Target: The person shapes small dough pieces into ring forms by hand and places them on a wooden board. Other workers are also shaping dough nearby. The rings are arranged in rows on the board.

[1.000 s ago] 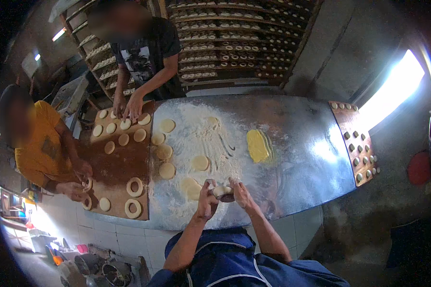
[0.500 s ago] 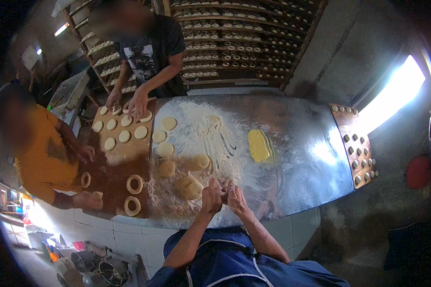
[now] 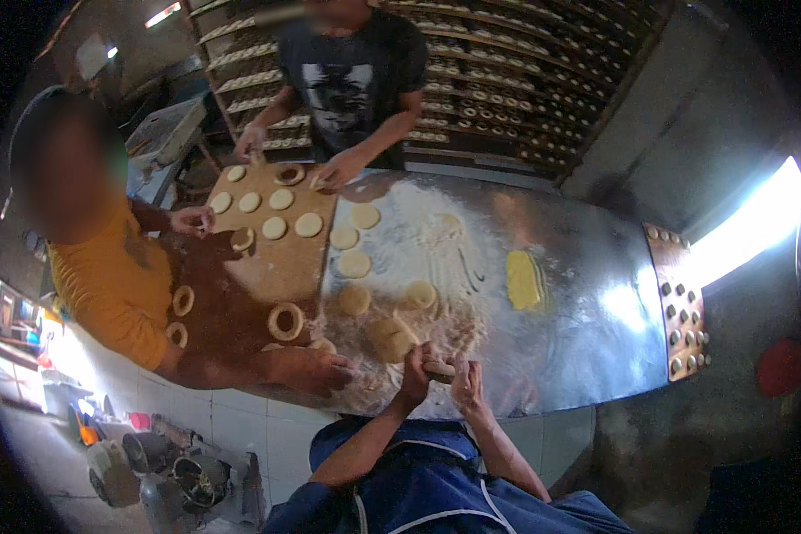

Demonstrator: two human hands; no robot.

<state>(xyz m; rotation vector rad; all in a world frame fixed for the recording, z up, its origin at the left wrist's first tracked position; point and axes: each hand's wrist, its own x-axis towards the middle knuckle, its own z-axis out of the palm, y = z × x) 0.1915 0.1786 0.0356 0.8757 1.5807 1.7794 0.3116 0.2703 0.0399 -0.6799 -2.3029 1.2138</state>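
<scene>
Near the table's front edge, my left hand (image 3: pixel 414 374) and my right hand (image 3: pixel 468 385) are closed on the two ends of what looks like a short tan rolling pin (image 3: pixel 438 368). Just beyond my left hand lies a larger piece of dough (image 3: pixel 390 339), partly hidden by the hand. Flat rounds of dough (image 3: pixel 354 264) lie farther off on the floured metal tabletop (image 3: pixel 587 356). One dough round (image 3: pixel 420 295) sits past the pin.
A flattened yellow slab (image 3: pixel 523 280) lies right of the flour. To the left, a wooden board (image 3: pixel 258 258) carries dough rounds and rings. Two co-workers reach over it; one's hand (image 3: pixel 316 369) is near mine. A board of small dark-topped pieces (image 3: pixel 685 311) stands far right.
My hands have moved apart, exposing the tan pin between them. The near co-worker's arm has reached toward my side. The view has shifted, and rings now lie among the rounds on the board.
</scene>
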